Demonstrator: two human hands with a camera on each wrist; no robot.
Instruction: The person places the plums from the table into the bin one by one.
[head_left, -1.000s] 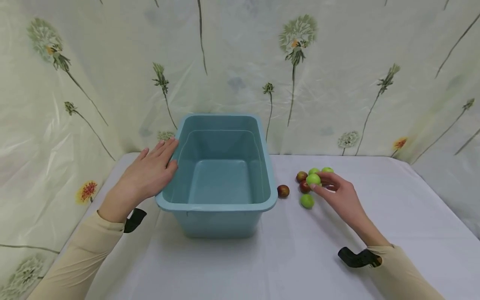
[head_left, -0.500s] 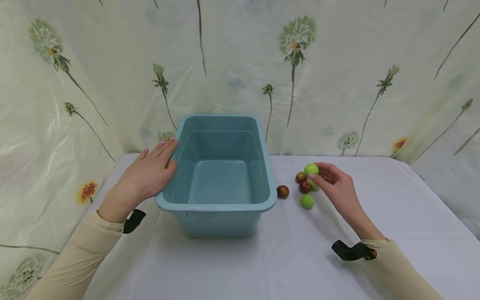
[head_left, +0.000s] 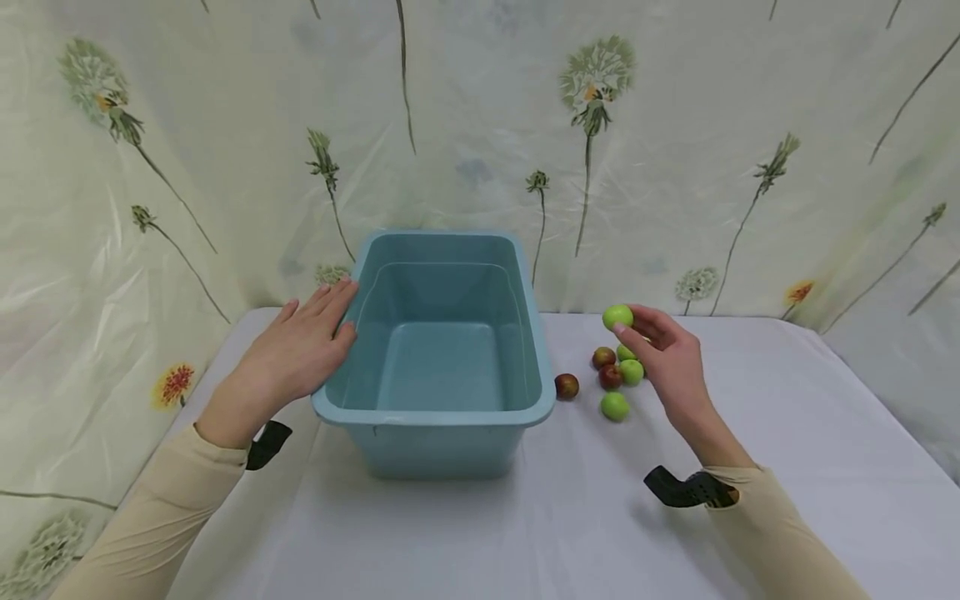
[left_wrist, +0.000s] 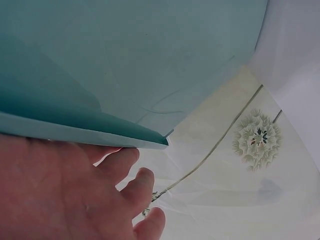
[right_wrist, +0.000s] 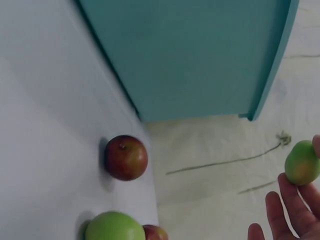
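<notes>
My right hand pinches a small round green fruit, apple-like or plum-like, between thumb and fingertips, raised above the table. The right wrist view shows an orange blush on this fruit; part of the hand is cut off at the edge there. Below lie loose green fruits and dark red fruits in a cluster. One dark red fruit sits apart, close to the tub. My left hand rests on the left rim of the blue plastic tub, fingers extended. Nothing lies inside the tub.
A white cloth covers the table. Behind and at the sides hangs a plastic sheet printed with dandelions. The tub stands left of the fruits, its tall wall between them and my left hand.
My right hand has lifted the green fruit up and slightly left, away from the cluster. More of the fruits underneath now show. The left hand and the tub stay put.
</notes>
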